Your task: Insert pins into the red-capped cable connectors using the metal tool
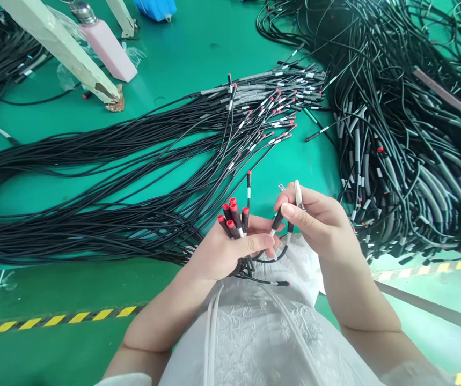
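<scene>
Red-capped connectors (235,215) bunched in left hand (230,251)
Curled round their lower ends; right hand (322,221) just beside, pinching black connector (277,220).

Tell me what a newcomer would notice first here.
The red-tipped connectors bunched in the left hand stand out, near the centre. Beyond them, long black cables stretch leftward across the green surface. A pink bottle adds contrast at upper left.

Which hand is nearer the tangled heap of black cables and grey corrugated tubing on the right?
Right. The right hand is just left of the heap; the left hand is farther left, holding red-tipped black cylindrical connectors.
</scene>
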`<state>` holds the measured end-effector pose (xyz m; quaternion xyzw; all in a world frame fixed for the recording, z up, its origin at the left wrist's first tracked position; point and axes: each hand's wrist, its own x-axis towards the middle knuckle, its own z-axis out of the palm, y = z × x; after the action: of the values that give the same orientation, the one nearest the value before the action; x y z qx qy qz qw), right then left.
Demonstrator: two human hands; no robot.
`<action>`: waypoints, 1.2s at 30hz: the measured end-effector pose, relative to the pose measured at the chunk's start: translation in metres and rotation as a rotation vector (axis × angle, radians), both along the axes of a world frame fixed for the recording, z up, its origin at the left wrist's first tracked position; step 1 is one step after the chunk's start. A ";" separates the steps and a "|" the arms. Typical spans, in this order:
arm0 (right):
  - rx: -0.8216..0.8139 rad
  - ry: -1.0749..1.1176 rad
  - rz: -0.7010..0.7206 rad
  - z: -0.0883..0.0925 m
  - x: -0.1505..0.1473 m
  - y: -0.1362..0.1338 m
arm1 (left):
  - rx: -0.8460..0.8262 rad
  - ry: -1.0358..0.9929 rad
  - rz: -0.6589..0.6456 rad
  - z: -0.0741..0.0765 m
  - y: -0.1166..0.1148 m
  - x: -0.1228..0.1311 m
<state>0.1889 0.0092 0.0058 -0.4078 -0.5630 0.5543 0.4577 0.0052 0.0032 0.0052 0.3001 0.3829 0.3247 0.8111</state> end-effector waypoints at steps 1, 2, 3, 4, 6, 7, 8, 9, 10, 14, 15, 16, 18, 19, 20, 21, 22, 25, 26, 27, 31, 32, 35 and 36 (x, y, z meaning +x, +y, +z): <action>-0.014 0.020 -0.017 -0.003 -0.001 0.001 | -0.009 -0.003 0.012 0.002 0.000 0.001; -0.013 0.023 -0.048 -0.006 -0.002 0.002 | -0.022 -0.011 0.032 0.003 -0.001 0.002; -0.001 0.007 -0.092 -0.008 -0.002 0.002 | -0.040 -0.024 0.059 0.004 -0.001 0.003; 0.017 -0.024 -0.150 -0.010 -0.002 0.002 | -0.057 -0.038 0.090 0.004 -0.001 0.003; 0.059 -0.085 -0.268 -0.010 0.000 0.000 | -0.090 -0.069 0.140 0.004 -0.001 0.004; 0.077 -0.097 -0.319 -0.009 0.000 -0.002 | -0.105 -0.082 0.155 0.004 -0.001 0.004; 0.092 -0.092 -0.365 -0.008 0.000 -0.005 | -0.121 -0.094 0.169 0.004 -0.001 0.004; 0.114 -0.075 -0.406 -0.006 0.000 -0.008 | -0.139 -0.103 0.183 0.004 -0.001 0.004; 0.147 -0.052 -0.444 -0.004 -0.002 -0.012 | -0.156 -0.111 0.192 0.004 -0.001 0.004; 0.330 -0.009 -0.506 -0.003 -0.014 -0.029 | -0.173 -0.157 0.209 0.004 -0.001 0.004; 0.374 -0.014 -0.493 -0.005 -0.018 -0.032 | -0.170 -0.174 0.208 0.004 -0.001 0.004; 0.409 -0.021 -0.479 -0.007 -0.021 -0.034 | -0.170 -0.190 0.206 0.004 -0.001 0.004; 0.470 -0.028 -0.450 -0.013 -0.026 -0.035 | -0.174 -0.208 0.206 0.003 0.000 0.004; 0.502 -0.025 -0.440 -0.016 -0.028 -0.034 | -0.175 -0.213 0.209 0.003 0.000 0.003; 0.536 -0.021 -0.425 -0.019 -0.029 -0.033 | -0.177 -0.216 0.211 0.002 0.000 0.003; 0.566 -0.021 -0.407 -0.022 -0.030 -0.032 | -0.177 -0.220 0.214 0.002 0.001 0.002; 0.595 -0.026 -0.388 -0.024 -0.030 -0.031 | -0.176 -0.226 0.215 0.001 0.001 0.002; 0.645 -0.064 -0.360 -0.028 -0.030 -0.028 | -0.166 -0.238 0.217 0.000 0.000 0.001; 0.657 -0.081 -0.360 -0.028 -0.030 -0.027 | -0.159 -0.241 0.218 -0.001 0.000 0.001; 0.667 -0.100 -0.362 -0.028 -0.030 -0.027 | -0.152 -0.241 0.221 -0.001 0.000 0.001; 0.673 -0.184 -0.388 -0.026 -0.031 -0.030 | -0.150 -0.199 0.233 0.001 0.000 0.001; 0.670 -0.199 -0.402 -0.025 -0.031 -0.031 | -0.154 -0.177 0.238 0.002 0.000 0.002; 0.656 -0.230 -0.428 -0.025 -0.032 -0.033 | -0.154 -0.124 0.252 0.004 0.000 0.002; 0.655 -0.233 -0.430 -0.025 -0.032 -0.033 | -0.151 -0.120 0.254 0.004 -0.001 0.002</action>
<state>0.1565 -0.0235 -0.0197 -0.4088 -0.6598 0.1874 0.6020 0.0074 0.0027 0.0093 0.1674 0.3922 0.4124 0.8050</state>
